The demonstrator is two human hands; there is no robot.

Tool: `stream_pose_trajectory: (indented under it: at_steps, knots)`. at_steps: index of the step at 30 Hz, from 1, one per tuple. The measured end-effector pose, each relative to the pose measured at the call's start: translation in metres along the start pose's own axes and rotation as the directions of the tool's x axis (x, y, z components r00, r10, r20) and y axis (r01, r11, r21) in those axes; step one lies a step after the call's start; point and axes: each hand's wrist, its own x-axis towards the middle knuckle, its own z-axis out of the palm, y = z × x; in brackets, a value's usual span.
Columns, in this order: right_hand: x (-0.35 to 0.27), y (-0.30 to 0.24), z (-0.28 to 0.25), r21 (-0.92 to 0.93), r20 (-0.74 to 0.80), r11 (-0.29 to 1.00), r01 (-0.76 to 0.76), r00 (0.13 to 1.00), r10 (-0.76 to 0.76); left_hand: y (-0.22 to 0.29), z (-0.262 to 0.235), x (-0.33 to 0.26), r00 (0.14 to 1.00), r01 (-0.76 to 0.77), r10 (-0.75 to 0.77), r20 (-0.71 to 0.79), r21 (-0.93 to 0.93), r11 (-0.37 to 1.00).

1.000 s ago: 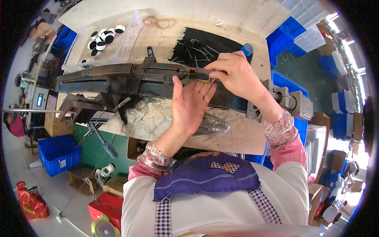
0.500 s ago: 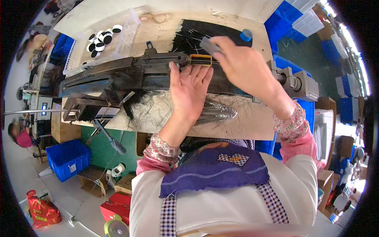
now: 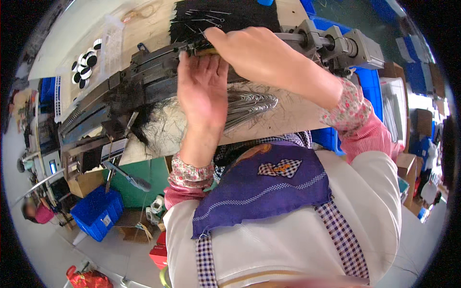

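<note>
My left hand lies palm up, fingers stretched out together against the near side of a long dark metal machine. Over its fingertips reaches my right hand, back upward and fingers bent down. A yellow piece on the machine shows partly between the two hands. What the right fingers grip is hidden behind that hand. Just right of my left wrist, a bundle of bent thin metal wires rests on the wooden table. Several looped metal pins lie on a black cloth beyond the hands.
A clear plastic tray at the far left stands by several black-and-white round caps. Dark bristle-like hairs litter the table's near side. A cylindrical metal machine part juts out at right. A blue crate sits on the floor.
The view has shifted, so the table sits higher and tilted. My right hand has come left and down over the left fingertips; the greyish translucent piece it held is now out of sight.
</note>
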Motion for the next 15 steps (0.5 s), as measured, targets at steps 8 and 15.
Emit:
stream_pose_trajectory:
  at_steps: [8,15]
  knots:
    - [-0.133,0.015,0.044,0.148,0.27,0.985,0.086,0.955,-0.124,-0.058,-0.009,0.002,0.995,0.003,-0.017,-0.103,-0.136,0.991]
    - [-0.139,0.037,0.068,0.27,0.122,0.935,0.231,0.955,-0.271,-0.005,-0.052,-0.097,0.914,-0.328,0.112,0.39,0.548,0.769]
